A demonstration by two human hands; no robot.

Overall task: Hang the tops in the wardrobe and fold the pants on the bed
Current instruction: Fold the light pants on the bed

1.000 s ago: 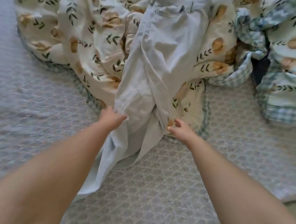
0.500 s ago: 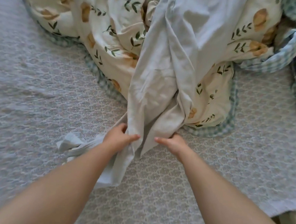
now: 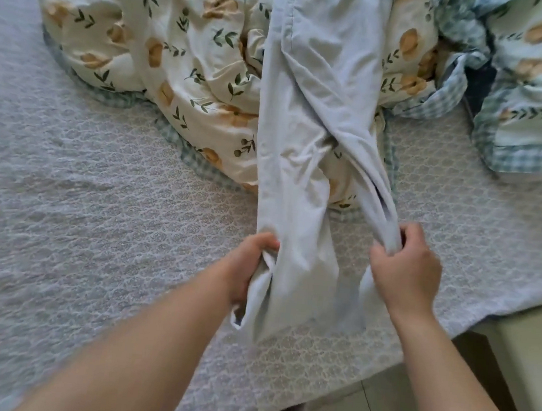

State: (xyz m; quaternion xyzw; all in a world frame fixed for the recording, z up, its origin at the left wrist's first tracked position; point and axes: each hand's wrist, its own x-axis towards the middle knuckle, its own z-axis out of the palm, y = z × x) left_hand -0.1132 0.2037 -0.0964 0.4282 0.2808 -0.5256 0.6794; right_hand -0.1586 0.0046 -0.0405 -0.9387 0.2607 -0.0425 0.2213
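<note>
On bed (image 3: 97, 187), near floral duvet (image 3: 184, 62): left hand (image 3: 250, 266), right hand (image 3: 406, 270) each grip a pale trouser (image 3: 306, 115) leg. Folding underway; next, likely align legs.

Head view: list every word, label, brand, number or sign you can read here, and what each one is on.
None: no readable text anywhere in this view.
The pants show no tag or brand mark.
The floral quilt and the bed cover carry only patterns, no lettering.
</note>
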